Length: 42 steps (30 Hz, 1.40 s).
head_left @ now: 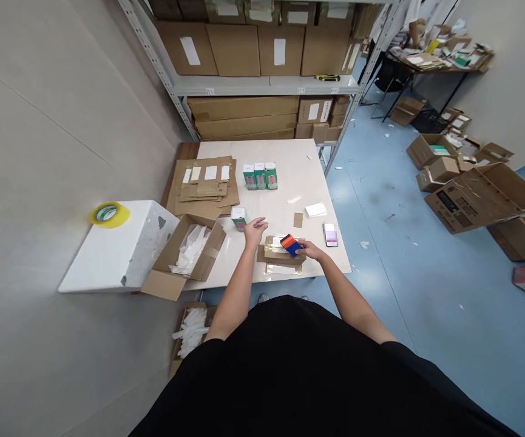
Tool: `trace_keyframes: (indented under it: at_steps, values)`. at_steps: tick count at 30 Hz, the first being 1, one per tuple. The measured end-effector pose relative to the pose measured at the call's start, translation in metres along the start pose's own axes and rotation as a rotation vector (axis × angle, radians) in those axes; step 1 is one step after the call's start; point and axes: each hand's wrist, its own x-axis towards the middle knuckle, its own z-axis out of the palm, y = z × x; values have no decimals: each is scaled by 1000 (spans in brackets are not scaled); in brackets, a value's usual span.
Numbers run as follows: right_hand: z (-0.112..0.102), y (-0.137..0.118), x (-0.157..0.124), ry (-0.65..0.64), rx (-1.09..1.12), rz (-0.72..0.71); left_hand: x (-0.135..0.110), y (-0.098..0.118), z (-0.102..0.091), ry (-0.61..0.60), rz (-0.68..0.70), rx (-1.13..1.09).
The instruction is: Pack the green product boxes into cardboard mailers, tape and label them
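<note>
My right hand (309,249) grips an orange and blue tool (291,244) and presses it on a small flat cardboard parcel (275,254) at the near edge of the white table (289,176). My left hand (255,231) hovers just left of the parcel with its fingers loosely curled and nothing in them. A single green and white box (239,218) stands right beside that hand. Three more green boxes (260,175) stand in a row farther back.
Flattened cardboard sheets (205,185) lie at the table's left. An open carton with white packing (189,252) overhangs the near left corner. A yellow tape roll (110,214) sits on a white block. Shelving with cartons stands behind; open cartons litter the blue floor at right.
</note>
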Motion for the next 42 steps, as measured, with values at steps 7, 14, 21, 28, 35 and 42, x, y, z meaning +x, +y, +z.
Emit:
trace_keyframes:
  at_steps: [7, 14, 21, 28, 35, 42]
  values:
    - [15, -5, 12, 198, -288, 74, -13, -43, -23, 290, -213, -82]
    - [22, -1, 29, 238, -394, 87, -26, -86, -46, 324, -442, -167]
    - [28, 4, 38, 278, -470, 99, -30, -122, -47, 242, -549, -243]
    - [32, 0, 37, 278, -491, 106, -27, -144, -43, 216, -588, -217]
    - [37, -1, 38, 297, -505, 106, -35, -154, -23, 223, -612, -198]
    - [35, -3, 43, 290, -520, 107, -41, -154, -27, 140, -557, 36]
